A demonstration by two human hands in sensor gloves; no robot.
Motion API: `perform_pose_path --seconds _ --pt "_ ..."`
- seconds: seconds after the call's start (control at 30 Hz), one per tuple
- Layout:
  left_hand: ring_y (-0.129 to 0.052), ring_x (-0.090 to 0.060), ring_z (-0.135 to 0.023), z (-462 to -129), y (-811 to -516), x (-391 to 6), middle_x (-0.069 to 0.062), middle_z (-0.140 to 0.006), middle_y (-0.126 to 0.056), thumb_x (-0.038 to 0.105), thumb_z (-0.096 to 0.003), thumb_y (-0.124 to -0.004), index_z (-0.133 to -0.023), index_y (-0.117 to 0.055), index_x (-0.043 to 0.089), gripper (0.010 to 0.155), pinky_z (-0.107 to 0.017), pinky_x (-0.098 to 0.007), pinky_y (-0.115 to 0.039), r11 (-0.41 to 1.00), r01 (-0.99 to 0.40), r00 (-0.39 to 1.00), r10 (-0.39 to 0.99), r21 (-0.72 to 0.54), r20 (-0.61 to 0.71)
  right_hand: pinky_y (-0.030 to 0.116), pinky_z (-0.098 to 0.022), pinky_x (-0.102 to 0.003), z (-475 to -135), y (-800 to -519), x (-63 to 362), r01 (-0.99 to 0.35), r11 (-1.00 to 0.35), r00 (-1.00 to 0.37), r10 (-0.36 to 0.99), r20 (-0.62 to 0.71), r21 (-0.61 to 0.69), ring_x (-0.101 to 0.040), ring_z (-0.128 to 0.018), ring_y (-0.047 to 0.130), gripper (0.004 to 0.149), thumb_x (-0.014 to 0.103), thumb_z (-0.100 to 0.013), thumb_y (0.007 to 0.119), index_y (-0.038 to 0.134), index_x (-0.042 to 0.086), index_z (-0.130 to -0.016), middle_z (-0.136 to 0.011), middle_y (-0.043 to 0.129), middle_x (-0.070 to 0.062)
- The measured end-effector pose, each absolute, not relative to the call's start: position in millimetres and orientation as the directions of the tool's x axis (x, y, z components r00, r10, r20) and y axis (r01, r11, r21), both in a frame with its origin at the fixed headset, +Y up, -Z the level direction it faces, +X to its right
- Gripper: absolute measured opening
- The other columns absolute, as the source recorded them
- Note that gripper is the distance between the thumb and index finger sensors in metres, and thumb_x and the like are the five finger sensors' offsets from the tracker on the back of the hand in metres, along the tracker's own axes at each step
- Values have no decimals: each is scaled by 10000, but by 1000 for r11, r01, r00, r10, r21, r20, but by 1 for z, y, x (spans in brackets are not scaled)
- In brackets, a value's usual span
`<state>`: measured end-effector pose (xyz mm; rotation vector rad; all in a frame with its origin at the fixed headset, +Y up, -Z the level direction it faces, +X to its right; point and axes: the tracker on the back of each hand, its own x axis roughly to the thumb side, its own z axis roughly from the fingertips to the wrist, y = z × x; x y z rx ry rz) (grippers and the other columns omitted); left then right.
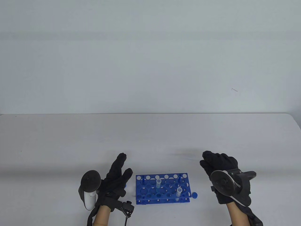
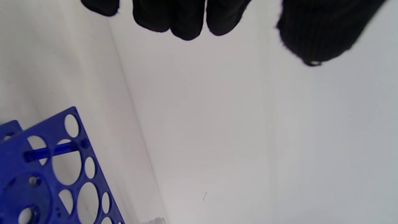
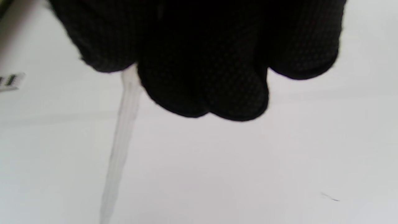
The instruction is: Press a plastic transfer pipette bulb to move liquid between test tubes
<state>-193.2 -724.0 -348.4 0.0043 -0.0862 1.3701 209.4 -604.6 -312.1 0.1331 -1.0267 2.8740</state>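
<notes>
Looking down in the table view: a blue perforated plastic test-tube rack (image 1: 162, 189) sits on the white bench (image 1: 70, 141) between the two hands. Two clear plastic test tubes stand upright in it, one near the middle (image 1: 158, 184), one toward the right front (image 1: 179, 192). A small round blue cap (image 1: 194, 195) lies on the bench just beside the rack's right end. The left hand (image 1: 116, 177), in a black glove, is just left of the rack, fingers extended and apart, grasping nothing. The right hand (image 1: 219, 169) is well right of the rack, fingers curled; no pipette is discernible here.

Left wrist view: the gloved fingertips (image 2: 186, 18) hang free over the bare bench; a corner of the rack (image 2: 46, 168) shows at lower left. No writing legible.

Right wrist view: the right hand's clenched fingers (image 3: 202, 77) grip a translucent plastic transfer pipette (image 3: 121, 140), whose stem slants down out of the fist; the bulb is hidden in the glove. A small label (image 3: 9, 81) at the left edge carries marks too blurred to read.
</notes>
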Motion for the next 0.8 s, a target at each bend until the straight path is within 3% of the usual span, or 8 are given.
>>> perform_pose_path --seconds 0.23,0.37,0.63,0.8 --pt "-341 -264 -1165 -348 -726 -193 20 -1270 -348 689 -406 -679 -1149 -342 365 878 -845 -593 -354 218 -975 216 975 -42 62 864 -425 -408 -339 -666 248 -81 -872 -991 122 -55 -482 -118 -354 1049 422 405 -294 839 926 218 -662 -458 1067 72" --pt "-342 -265 -1164 -348 -726 -192 18 -1270 -348 688 -408 -679 -1150 -342 362 877 -845 -592 -354 226 -973 223 973 -44 60 865 -428 -404 -348 -690 257 -44 -915 -989 96 -110 -401 -113 -358 1049 431 409 -282 840 923 226 -663 -462 1067 77" --pt "-340 -266 -1164 -348 -728 -191 18 -1270 -347 688 -407 -680 -1150 -342 364 878 -845 -593 -353 239 -970 236 970 -50 56 866 -424 -405 -359 -712 260 4 -965 -991 32 -132 -263 -114 -359 1051 446 411 -281 845 917 217 -676 -475 1068 72" --pt "-342 -266 -1164 -347 -727 -190 18 -1270 -348 687 -407 -680 -1150 -342 362 879 -845 -593 -353 240 -969 238 970 -50 56 852 -442 -427 -366 -727 248 113 -988 -988 -101 -118 -106 -139 -390 1048 436 429 -289 836 924 220 -662 -498 1068 48"
